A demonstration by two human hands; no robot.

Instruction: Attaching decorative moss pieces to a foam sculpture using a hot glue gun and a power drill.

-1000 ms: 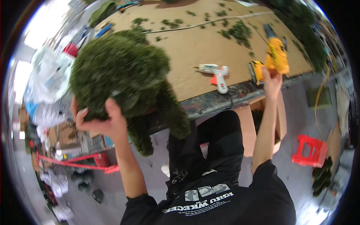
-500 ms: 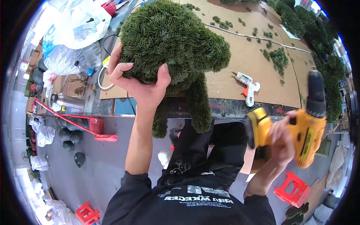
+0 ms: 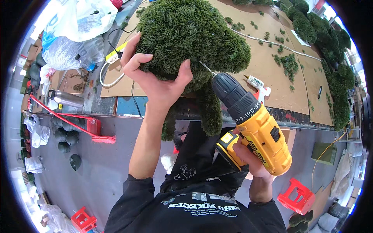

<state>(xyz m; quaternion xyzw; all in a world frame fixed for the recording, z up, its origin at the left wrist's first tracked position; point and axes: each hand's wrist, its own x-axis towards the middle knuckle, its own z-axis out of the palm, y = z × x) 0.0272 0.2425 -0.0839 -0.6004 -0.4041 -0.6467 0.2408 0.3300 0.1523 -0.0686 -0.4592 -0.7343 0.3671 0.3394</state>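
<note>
A green artificial-foliage animal figure [image 3: 186,33] stands at the near edge of the table, with its legs hanging below the edge. My left hand [image 3: 159,83] grips it from the near side, fingers and thumb pressed around its lower body. In my right hand [image 3: 252,159] is a yellow and black cordless drill [image 3: 264,136], held by its handle. The thin drill bit [image 3: 207,68] points up and left at the foliage close to my left thumb. Whether the tip has entered the foliage is hard to make out.
A white glue gun [image 3: 258,86] lies behind the drill on brown cardboard [image 3: 279,97]. Loose green sprigs [image 3: 289,66] are scattered there. Left are a yellow power strip [image 3: 115,55], a steel bottle [image 3: 66,98] and plastic bags [image 3: 75,54]. Red stools [image 3: 297,197] stand on the floor.
My right hand has swung the drill leftward, turning its bit from pointing up to facing the foliage. The figure and my left hand have shifted slightly right in view.
</note>
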